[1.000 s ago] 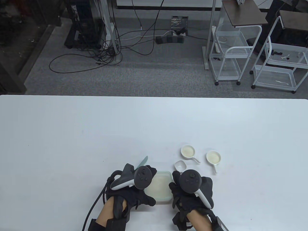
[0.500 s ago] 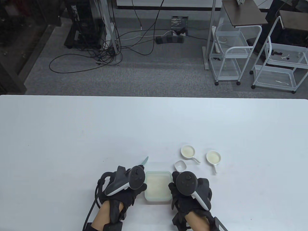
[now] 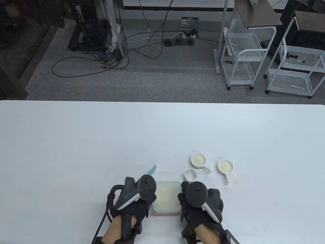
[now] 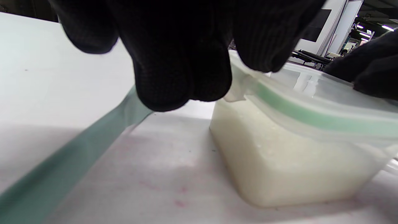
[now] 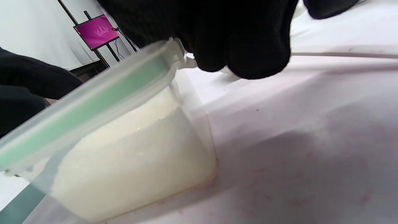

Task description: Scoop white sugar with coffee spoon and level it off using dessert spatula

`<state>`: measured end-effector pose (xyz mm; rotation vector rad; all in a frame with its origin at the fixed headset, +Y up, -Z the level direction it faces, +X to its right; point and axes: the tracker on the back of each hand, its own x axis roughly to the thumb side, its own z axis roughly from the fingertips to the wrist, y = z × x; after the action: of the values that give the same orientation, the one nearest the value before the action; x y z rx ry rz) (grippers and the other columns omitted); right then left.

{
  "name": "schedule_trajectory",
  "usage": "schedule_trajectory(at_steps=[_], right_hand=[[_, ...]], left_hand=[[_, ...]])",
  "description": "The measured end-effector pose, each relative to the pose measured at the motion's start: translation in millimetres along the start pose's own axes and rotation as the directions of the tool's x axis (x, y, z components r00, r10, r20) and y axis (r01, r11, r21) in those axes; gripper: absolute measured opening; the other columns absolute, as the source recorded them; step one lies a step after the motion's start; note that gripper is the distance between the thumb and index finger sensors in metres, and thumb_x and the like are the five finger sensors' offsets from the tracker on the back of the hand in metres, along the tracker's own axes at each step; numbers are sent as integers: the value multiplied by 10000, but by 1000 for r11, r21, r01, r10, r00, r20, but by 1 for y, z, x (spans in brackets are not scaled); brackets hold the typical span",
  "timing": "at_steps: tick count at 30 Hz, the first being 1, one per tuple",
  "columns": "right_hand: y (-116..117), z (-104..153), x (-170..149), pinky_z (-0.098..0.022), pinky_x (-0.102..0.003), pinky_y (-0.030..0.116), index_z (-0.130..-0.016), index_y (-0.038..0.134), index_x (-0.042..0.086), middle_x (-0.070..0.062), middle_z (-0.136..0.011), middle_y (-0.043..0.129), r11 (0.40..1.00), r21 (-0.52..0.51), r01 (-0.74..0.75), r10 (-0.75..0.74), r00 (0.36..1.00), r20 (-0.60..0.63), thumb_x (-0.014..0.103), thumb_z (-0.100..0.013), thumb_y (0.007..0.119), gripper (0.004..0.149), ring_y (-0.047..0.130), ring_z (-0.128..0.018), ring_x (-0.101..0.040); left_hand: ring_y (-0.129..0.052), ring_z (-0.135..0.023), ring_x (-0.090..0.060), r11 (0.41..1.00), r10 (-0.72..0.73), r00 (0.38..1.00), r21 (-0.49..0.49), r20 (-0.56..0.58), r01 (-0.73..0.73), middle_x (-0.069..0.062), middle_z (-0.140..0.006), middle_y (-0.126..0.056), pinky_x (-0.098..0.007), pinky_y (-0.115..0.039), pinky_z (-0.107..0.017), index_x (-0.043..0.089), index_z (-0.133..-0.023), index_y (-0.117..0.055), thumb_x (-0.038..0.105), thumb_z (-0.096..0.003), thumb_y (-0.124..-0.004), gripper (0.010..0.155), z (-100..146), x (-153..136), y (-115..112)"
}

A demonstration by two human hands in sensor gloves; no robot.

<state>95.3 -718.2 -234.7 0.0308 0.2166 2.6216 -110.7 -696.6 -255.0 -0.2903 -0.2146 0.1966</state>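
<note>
A clear square container of white sugar (image 3: 166,197) stands near the table's front edge, its green-sealed lid (image 4: 311,118) on it. My left hand (image 3: 148,200) holds the lid's left rim, fingers (image 4: 183,77) curled at its edge. My right hand (image 3: 182,200) holds the right rim, fingers (image 5: 242,53) on the lid's corner (image 5: 80,109). The green dessert spatula (image 3: 152,169) lies on the table just left of the container and shows in the left wrist view (image 4: 62,168). The white coffee spoon (image 3: 190,174) lies behind my right hand.
Two small white handled dishes (image 3: 198,160) (image 3: 225,166) holding pale powder stand behind and right of the container. The white table (image 3: 76,142) stretches far to the back and both sides.
My left hand slid off the top of the container to its left side, then edged back against the rim. The right hand shifted slightly left. The container stays in place.
</note>
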Motion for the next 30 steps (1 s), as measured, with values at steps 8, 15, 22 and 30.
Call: schedule_trajectory(at_steps=[8, 15, 22, 30], right_hand=[[1, 0, 0, -589, -760, 573, -961, 671, 38, -232, -809, 849, 1000, 4, 7, -7, 1000, 2, 266, -471, 763, 548, 910, -624, -405], [1, 0, 0, -588, -761, 574, -959, 670, 29, -239, -808, 856, 999, 14, 30, -30, 1000, -2, 262, -473, 757, 547, 920, -616, -406], [3, -4, -10, -584, -744, 603, -937, 682, -20, -250, -768, 892, 982, 51, 179, -179, 984, -21, 238, -467, 752, 541, 956, -587, -393], [4, -2, -11, -586, -747, 596, -948, 674, -2, -246, -789, 876, 986, 42, 162, -161, 987, -23, 257, -475, 739, 544, 938, -610, -406]], left_hand=[[-1080, -621, -145, 999, 37, 999, -17, -14, -38, 33, -798, -1051, -533, -788, -632, 151, -1063, -648, 435, -461, -837, 692, -1, -1, -1], [-1077, -638, -150, 994, 93, 995, -55, -22, -94, 12, -824, -1038, -529, -784, -635, 136, -1065, -639, 420, -473, -819, 681, -3, -4, -3], [-1069, -647, -159, 995, 83, 996, -56, -19, -84, 3, -829, -1030, -536, -776, -638, 126, -1067, -633, 414, -478, -811, 679, -3, -3, -3], [-1045, -667, -173, 993, 101, 995, -64, -20, -102, 4, -848, -998, -546, -762, -642, 127, -1078, -606, 419, -488, -790, 684, -2, -3, -5]])
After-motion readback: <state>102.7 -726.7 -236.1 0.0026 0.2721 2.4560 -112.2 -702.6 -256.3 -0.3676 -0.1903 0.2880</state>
